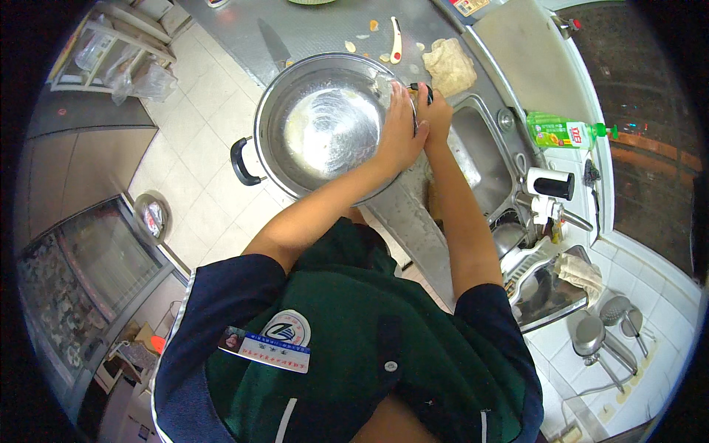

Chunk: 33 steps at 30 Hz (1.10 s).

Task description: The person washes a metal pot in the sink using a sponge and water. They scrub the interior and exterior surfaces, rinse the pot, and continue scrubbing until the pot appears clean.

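A large stainless steel two-handled pot (332, 138) is before me, wet inside with pale smears. Its right side is over the counter edge and its left side over the floor. My right hand (436, 117) is wrapped around the black handle on the right. Across the right rim lies my left hand (401, 124), fingers straight and together, thumb apart near my right wrist. A pale, shiny patch (382, 86) shows beside its fingertips; I cannot tell what it is. The other black handle (241, 161) sticks out at the left.
Past the pot, the steel counter (332, 25) bears a knife (272, 41), a white-handled peeler (396, 40), peel scraps (374, 25) and a crumpled cloth (450, 66). A sink (482, 155) is at the right, with a green soap bottle (562, 131) and a faucet (554, 210) behind it.
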Available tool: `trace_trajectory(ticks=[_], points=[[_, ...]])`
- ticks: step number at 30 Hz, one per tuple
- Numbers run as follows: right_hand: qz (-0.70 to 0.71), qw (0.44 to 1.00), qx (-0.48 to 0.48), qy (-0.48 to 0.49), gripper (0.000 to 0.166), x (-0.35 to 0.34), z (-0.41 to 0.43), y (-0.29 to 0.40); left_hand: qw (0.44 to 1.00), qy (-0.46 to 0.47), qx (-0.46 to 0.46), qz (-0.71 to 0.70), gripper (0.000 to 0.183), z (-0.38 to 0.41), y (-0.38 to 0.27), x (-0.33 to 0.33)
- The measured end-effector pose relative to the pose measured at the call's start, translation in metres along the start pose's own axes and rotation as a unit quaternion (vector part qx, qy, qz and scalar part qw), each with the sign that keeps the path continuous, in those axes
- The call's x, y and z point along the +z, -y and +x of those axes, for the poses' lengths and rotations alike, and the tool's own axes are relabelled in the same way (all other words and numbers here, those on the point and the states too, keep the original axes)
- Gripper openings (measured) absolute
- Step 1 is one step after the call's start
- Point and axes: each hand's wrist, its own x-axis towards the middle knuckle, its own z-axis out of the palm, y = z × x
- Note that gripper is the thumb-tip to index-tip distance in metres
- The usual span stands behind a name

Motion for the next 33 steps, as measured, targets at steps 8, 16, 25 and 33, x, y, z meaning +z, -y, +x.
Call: trace_trajectory(ticks=[8,16,25,33], points=[[0.013,1.000,0.006,-0.008,0.042,0.000,-0.003,0.000,0.976,-0.168,-0.139,0.031,0.076,0.059,0.045,-0.032],[0.001,0.999,0.044,-0.031,0.043,-0.007,-0.018,0.018,0.933,-0.242,-0.233,0.128,0.075,0.032,0.067,-0.090],[0.011,0.997,0.030,-0.064,0.042,-0.006,-0.022,0.012,0.939,-0.161,-0.303,0.020,0.060,-0.045,0.029,-0.174],[-0.129,0.990,-0.047,-0.024,0.026,-0.036,-0.026,0.051,0.880,-0.193,-0.417,-0.118,0.029,-0.090,0.112,-0.254]])
